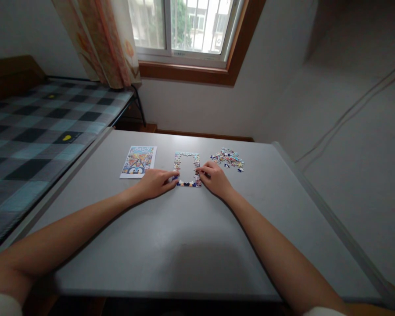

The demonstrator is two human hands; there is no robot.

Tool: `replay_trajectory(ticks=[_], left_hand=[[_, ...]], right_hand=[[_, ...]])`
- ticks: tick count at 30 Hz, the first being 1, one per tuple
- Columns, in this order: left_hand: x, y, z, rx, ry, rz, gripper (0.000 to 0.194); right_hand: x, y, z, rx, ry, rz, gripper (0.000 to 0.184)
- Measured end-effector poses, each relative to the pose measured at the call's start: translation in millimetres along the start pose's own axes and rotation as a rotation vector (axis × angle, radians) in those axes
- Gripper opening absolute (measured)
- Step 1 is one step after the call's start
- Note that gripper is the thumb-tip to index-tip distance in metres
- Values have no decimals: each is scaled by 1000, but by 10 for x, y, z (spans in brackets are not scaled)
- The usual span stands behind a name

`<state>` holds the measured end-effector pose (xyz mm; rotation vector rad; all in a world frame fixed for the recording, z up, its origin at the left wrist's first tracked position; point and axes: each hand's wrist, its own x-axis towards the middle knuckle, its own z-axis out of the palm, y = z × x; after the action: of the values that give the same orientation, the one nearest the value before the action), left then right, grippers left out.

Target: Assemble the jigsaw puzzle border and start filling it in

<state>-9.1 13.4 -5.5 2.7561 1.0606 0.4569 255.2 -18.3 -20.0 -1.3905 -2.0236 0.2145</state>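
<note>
A rectangular border of joined jigsaw puzzle pieces (187, 184) lies on the table, with bare tabletop showing in its middle. My left hand (156, 182) rests at its left side, index finger and thumb stretched out and apart, fingertips touching the border. At the right side, my right hand (216, 179) has its fingers bent and its thumb and index finger close together on the border's edge. Whatever may be between those fingertips is too small to make out. Just beyond my right hand lies a heap of loose puzzle pieces (228, 157).
A printed picture sheet (138, 162) lies left of the border. The grey table (171, 237) has raised edges at both sides. A bed with a checked cover (52, 118) stands to the left, and a curtain (100, 44) hangs by the window (184, 26).
</note>
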Motion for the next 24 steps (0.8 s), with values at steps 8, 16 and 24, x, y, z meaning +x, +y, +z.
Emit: replay_trajectory(ticks=[8, 16, 24], left_hand=[[7, 35, -26, -3, -27, -18, 40], [-16, 37, -44, -57, 35, 106, 39], [-11, 30, -58, -88, -32, 343, 35]], right_hand=[[-7, -17, 1, 6, -20, 16, 23], [-5, -4, 15, -10, -16, 6, 23], [-1, -36, -15, -39, -46, 14, 26]])
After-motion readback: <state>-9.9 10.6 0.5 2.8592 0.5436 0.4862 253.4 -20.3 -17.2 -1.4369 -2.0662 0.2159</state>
